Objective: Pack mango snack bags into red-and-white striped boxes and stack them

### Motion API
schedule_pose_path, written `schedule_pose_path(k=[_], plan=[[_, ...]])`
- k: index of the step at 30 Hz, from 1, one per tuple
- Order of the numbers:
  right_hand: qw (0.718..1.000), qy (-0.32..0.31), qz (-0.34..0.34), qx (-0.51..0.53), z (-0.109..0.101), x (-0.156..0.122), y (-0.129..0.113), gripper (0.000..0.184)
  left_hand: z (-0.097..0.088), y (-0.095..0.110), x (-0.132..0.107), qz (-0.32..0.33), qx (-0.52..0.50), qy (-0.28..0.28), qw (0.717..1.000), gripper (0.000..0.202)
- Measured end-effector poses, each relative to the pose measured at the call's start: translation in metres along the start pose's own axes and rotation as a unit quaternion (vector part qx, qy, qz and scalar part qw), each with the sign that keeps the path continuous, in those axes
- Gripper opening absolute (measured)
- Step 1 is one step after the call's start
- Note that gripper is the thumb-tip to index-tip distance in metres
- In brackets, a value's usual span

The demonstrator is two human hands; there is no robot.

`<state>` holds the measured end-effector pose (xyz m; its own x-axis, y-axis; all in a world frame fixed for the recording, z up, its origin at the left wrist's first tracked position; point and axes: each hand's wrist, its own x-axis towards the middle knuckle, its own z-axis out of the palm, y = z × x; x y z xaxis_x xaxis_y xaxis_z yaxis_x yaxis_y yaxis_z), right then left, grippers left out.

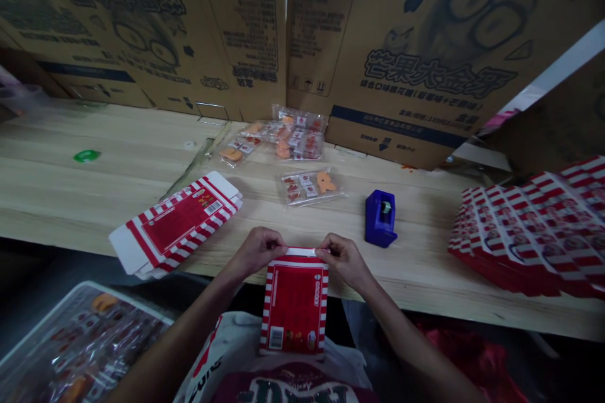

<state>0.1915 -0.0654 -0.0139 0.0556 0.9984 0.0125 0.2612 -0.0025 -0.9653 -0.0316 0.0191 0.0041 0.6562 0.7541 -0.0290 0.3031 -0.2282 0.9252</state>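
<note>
A red box with red-and-white striped edges [297,302] is held against my body at the table's front edge, its printed back with a barcode facing up. My left hand [262,249] pinches the left corner of its white end flap. At the right corner of that flap, my right hand [343,258] pinches too. A stack of flat striped cartons [177,223] lies on the table to the left. Beyond my hands rests a clear sachet with orange and red pieces [312,187]. To the right stands a blue tape dispenser [379,219].
More clear sachets [297,135] are heaped before large cardboard boxes [236,25] at the back. Striped boxes [529,233] stand in rows at the right. A green tape ring [86,155] lies far left. A white-rimmed tub [85,289] of sachets is lower left.
</note>
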Motion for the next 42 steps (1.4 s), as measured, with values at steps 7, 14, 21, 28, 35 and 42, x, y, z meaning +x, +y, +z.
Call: schedule_pose_path(k=[7,14,21,28,35,42], plan=[[0.999,-0.002,-0.016,0.034,-0.001,-0.010,0.001,0.017,0.010,-0.002,-0.012,0.044,0.013,0.019,0.999,0.022],[0.975,-0.055,0.107,0.189,-0.008,0.009,0.000,0.027,0.013,-0.004,-0.008,0.048,0.003,0.014,0.999,0.020],[0.993,-0.023,0.058,0.100,0.002,0.015,0.001,0.026,0.011,-0.016,-0.010,0.085,-0.002,0.013,0.996,0.023],[0.999,0.040,-0.024,0.010,0.014,-0.009,0.011,0.007,0.023,-0.024,-0.016,0.047,-0.042,0.053,0.997,0.022],[0.993,0.105,-0.020,0.045,0.023,-0.030,0.021,0.011,0.042,-0.032,-0.015,0.011,-0.133,0.104,0.986,0.018],[0.889,0.449,0.013,-0.084,-0.085,-0.013,0.052,0.030,0.039,-0.044,-0.011,0.028,-0.151,0.068,0.986,0.017]])
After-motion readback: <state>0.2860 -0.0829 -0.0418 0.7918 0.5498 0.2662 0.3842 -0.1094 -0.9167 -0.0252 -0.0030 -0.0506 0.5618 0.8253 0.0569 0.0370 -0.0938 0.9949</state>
